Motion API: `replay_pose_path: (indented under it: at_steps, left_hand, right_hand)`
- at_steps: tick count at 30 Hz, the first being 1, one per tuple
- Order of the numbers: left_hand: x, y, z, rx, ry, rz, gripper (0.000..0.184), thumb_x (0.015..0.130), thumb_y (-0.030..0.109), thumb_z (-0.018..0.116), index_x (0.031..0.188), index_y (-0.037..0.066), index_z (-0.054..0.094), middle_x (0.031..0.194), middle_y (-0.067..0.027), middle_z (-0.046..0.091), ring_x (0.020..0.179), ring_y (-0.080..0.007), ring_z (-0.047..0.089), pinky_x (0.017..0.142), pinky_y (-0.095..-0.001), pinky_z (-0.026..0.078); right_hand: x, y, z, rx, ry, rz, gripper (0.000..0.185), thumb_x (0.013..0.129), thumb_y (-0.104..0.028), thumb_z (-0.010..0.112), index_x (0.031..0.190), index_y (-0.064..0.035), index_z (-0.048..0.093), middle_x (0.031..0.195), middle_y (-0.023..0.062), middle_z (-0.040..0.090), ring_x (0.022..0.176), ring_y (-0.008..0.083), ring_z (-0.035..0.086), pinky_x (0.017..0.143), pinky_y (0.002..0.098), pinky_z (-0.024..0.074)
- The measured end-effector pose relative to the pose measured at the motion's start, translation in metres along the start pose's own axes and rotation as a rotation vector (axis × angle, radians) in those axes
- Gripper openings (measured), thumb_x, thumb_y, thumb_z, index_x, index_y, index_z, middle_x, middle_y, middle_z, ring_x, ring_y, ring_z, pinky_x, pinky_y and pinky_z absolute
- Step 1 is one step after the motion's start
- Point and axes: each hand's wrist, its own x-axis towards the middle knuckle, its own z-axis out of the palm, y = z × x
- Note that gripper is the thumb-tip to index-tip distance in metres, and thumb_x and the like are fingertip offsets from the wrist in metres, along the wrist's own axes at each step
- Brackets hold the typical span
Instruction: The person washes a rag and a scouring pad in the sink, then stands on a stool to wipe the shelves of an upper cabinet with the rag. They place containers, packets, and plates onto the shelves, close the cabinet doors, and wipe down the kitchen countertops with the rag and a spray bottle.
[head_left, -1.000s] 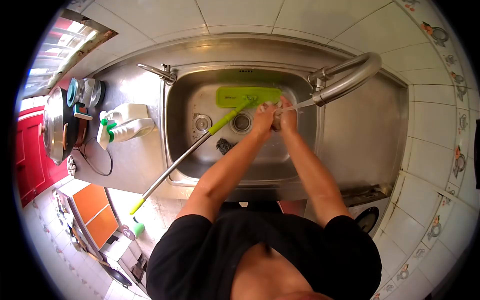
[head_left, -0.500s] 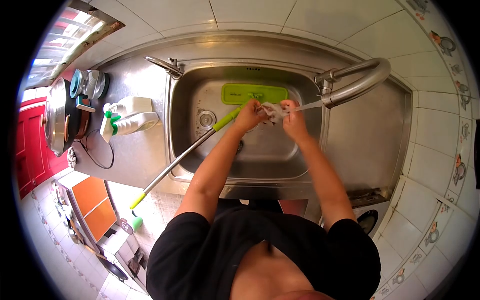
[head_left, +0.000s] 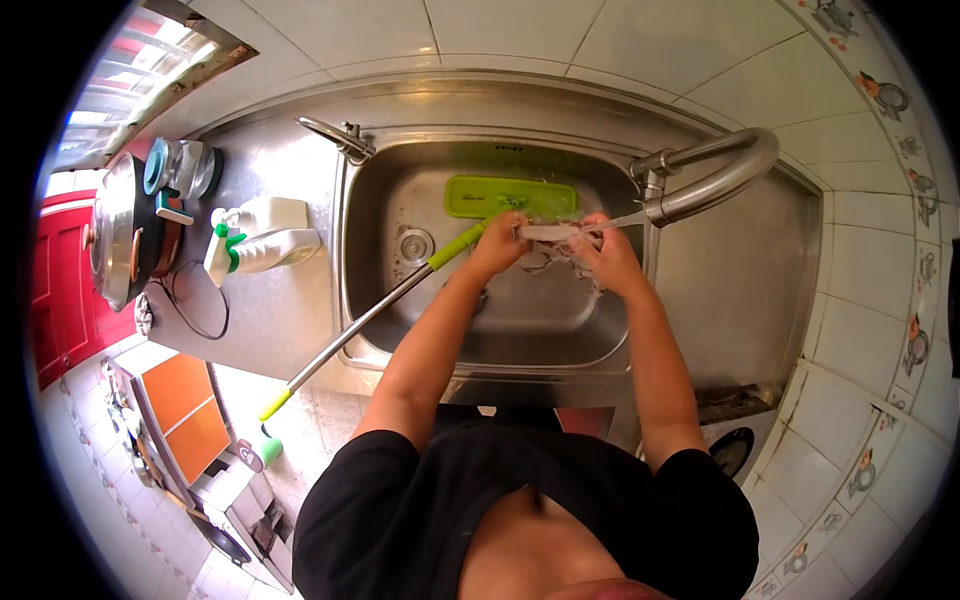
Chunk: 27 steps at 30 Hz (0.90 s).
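Note:
Over the steel sink (head_left: 480, 345), my left hand (head_left: 497, 247) is closed on one end of a wet whitish cloth (head_left: 548, 232). My right hand (head_left: 612, 260) grips its other end, and the cloth is stretched between them. Water from the curved tap (head_left: 715, 195) on the right runs onto the cloth and my right hand, splashing around them. Behind my hands, a flat green mop head (head_left: 468, 197) lies in the sink. Its pole (head_left: 375, 312) leans over the front left rim, with a green grip passing beside my left wrist.
On the left counter (head_left: 290, 165) are white spray bottles (head_left: 275, 248), a lidded pot (head_left: 118, 235) and stacked glass containers (head_left: 180, 168). A smaller tap (head_left: 340, 138) stands at the sink's back left corner. Below left is an orange-fronted cabinet (head_left: 185, 395).
The bunched cloth is now drawn out between my hands. My right hand has moved slightly right and down, and more water splashes around it.

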Motion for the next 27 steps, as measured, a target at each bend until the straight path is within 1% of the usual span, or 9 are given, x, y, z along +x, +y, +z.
replay_pose_path:
  at_steps: [2, 5, 7, 9, 11, 14, 19, 24, 27]
  left_hand:
    - [0.002, 0.015, 0.007, -0.046, 0.303, -0.029, 0.029, 0.079, 0.013, 0.065, 0.105, 0.007, 0.053, 0.095, -0.0091, 0.057, 0.082, -0.0211, 0.057, 0.078, -0.0349, 0.046]
    - [0.015, -0.007, 0.035, -0.578, 0.288, -0.362, 0.032, 0.085, 0.035, 0.061, 0.106, 0.011, 0.057, 0.101, -0.0081, 0.058, 0.088, -0.0211, 0.055, 0.073, -0.0345, 0.046]
    - [0.007, 0.019, 0.045, -1.234, -0.06, -0.755, 0.048, 0.09, 0.052, 0.046, 0.118, 0.014, 0.054, 0.108, -0.0078, 0.058, 0.091, -0.0231, 0.053, 0.075, -0.0342, 0.046]
    - [0.021, 0.019, 0.061, -1.312, -0.15, -0.66, 0.052, 0.091, 0.053, 0.043, 0.125, 0.014, 0.05, 0.111, -0.0084, 0.058, 0.091, -0.0264, 0.056, 0.078, -0.0363, 0.047]
    - [0.022, 0.021, 0.054, -0.783, -0.252, -0.688, 0.047, 0.093, 0.046, 0.045, 0.126, 0.012, 0.048, 0.112, -0.0089, 0.058, 0.092, -0.0272, 0.059, 0.079, -0.0388, 0.048]
    - [0.0, 0.034, 0.06, -1.046, -0.206, -0.623, 0.04, 0.093, 0.036, 0.047, 0.123, 0.009, 0.05, 0.109, -0.009, 0.06, 0.092, -0.0252, 0.06, 0.078, -0.0395, 0.05]
    - [-0.012, 0.06, 0.053, -1.408, -0.184, -0.646, 0.033, 0.094, 0.027, 0.048, 0.117, 0.004, 0.052, 0.109, -0.0095, 0.06, 0.093, -0.0252, 0.061, 0.079, -0.04, 0.052]
    - [-0.018, 0.021, 0.032, -1.393, -0.254, -0.581, 0.037, 0.092, 0.035, 0.05, 0.116, 0.007, 0.055, 0.109, -0.0094, 0.06, 0.098, -0.0249, 0.059, 0.088, -0.0459, 0.047]
    - [-0.028, 0.055, 0.021, -1.13, 0.068, -0.945, 0.037, 0.092, 0.039, 0.05, 0.115, 0.01, 0.055, 0.106, -0.0089, 0.061, 0.095, -0.026, 0.059, 0.085, -0.0458, 0.048]
  right_hand:
    - [-0.001, -0.011, 0.007, -0.158, 0.043, -0.017, 0.023, 0.082, -0.015, 0.063, 0.096, -0.0006, 0.051, 0.086, 0.0148, 0.061, 0.081, 0.0248, 0.061, 0.072, 0.0314, 0.0472]
    - [-0.004, -0.021, 0.022, -0.287, 0.146, -0.197, 0.022, 0.084, -0.014, 0.061, 0.099, -0.0017, 0.051, 0.089, 0.017, 0.06, 0.082, 0.026, 0.061, 0.072, 0.0325, 0.0469]
    - [-0.007, -0.021, 0.045, -0.278, 0.193, -0.333, 0.021, 0.086, -0.015, 0.06, 0.1, -0.0023, 0.051, 0.089, 0.0187, 0.06, 0.083, 0.0303, 0.061, 0.073, 0.0348, 0.0472]
    - [-0.028, -0.015, 0.079, -0.195, 0.13, -0.343, 0.02, 0.087, -0.016, 0.058, 0.101, -0.0021, 0.051, 0.09, 0.0199, 0.06, 0.084, 0.0339, 0.061, 0.073, 0.0369, 0.0475]
    - [-0.035, -0.01, 0.095, -0.234, 0.028, -0.257, 0.023, 0.089, -0.019, 0.055, 0.103, -0.0013, 0.051, 0.091, 0.0204, 0.06, 0.084, 0.0349, 0.061, 0.073, 0.0391, 0.0476]
    - [0.007, 0.058, 0.055, -0.349, 0.189, -0.064, 0.032, 0.092, -0.031, 0.051, 0.107, -0.0031, 0.051, 0.094, 0.017, 0.062, 0.085, 0.0314, 0.062, 0.077, 0.0422, 0.048]
    - [0.037, 0.107, 0.032, 0.945, 0.088, 0.708, 0.036, 0.093, -0.036, 0.051, 0.113, -0.0061, 0.052, 0.109, 0.0088, 0.059, 0.094, 0.0239, 0.06, 0.077, 0.0374, 0.0514]
    - [0.035, 0.083, 0.038, 0.832, 0.106, 0.408, 0.041, 0.088, -0.027, 0.061, 0.119, -0.0024, 0.048, 0.108, 0.011, 0.057, 0.093, 0.0225, 0.06, 0.079, 0.035, 0.0506]
    - [0.029, 0.048, 0.055, 0.528, 0.145, 0.185, 0.044, 0.083, -0.016, 0.067, 0.119, -0.0005, 0.048, 0.104, 0.0125, 0.057, 0.091, 0.0228, 0.059, 0.079, 0.0366, 0.0493]
